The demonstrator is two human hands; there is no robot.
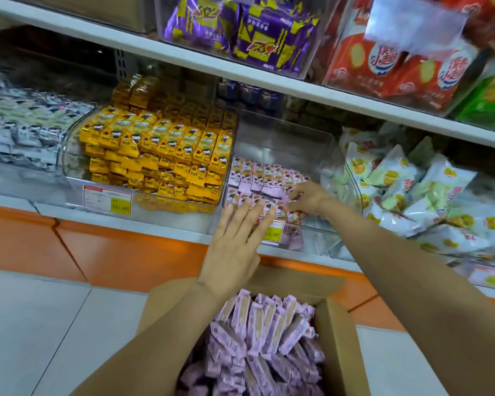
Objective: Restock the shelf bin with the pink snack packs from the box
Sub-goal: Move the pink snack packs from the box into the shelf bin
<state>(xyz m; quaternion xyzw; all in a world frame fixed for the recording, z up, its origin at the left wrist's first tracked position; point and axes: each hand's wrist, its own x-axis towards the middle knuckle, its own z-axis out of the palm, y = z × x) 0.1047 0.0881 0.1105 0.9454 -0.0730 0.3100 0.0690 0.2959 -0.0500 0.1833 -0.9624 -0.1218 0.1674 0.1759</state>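
left hand (232,247) flat, fingers straight, pressing front row of pink snack packs (257,178) at front edge of clear shelf bin (320,235), right hand (307,198) curled, pinching packs at row's right end, more packs in open box (340,338) below bin, yellow packs (160,144) adjacent left

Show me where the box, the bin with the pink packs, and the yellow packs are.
box (343,352), head view, its right cardboard wall.
bin (317,238), head view, right part of its clear front wall.
yellow packs (166,141), head view, top row of the stack.
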